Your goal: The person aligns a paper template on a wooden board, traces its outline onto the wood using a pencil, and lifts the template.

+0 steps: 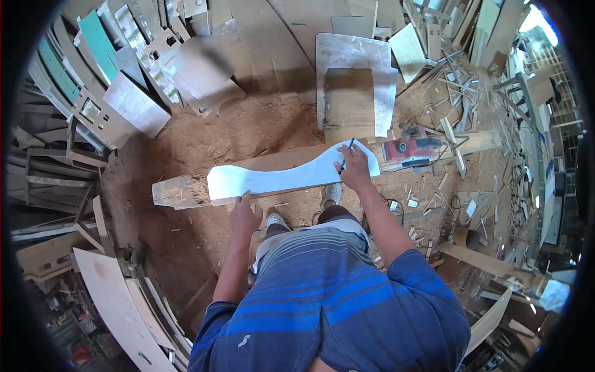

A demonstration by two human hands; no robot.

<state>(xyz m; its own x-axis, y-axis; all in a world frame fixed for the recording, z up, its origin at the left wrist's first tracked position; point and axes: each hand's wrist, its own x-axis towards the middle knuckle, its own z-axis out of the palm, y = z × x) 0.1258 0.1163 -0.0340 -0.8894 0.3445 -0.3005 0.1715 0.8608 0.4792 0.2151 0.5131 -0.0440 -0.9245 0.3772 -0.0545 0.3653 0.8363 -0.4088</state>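
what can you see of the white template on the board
The white template is a long, flat, thin-looking sheet, with a concave upper edge and wider ends. It lies lengthwise on the wooden board. The right hand rests on one end; the left hand is at its lower edge.

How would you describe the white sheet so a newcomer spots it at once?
Find the long brown board in front of the person's feet. The white sheet lies on it under the right hand, just left of the red power tool. Its scooped far edge and bright white face set it apart from the board.
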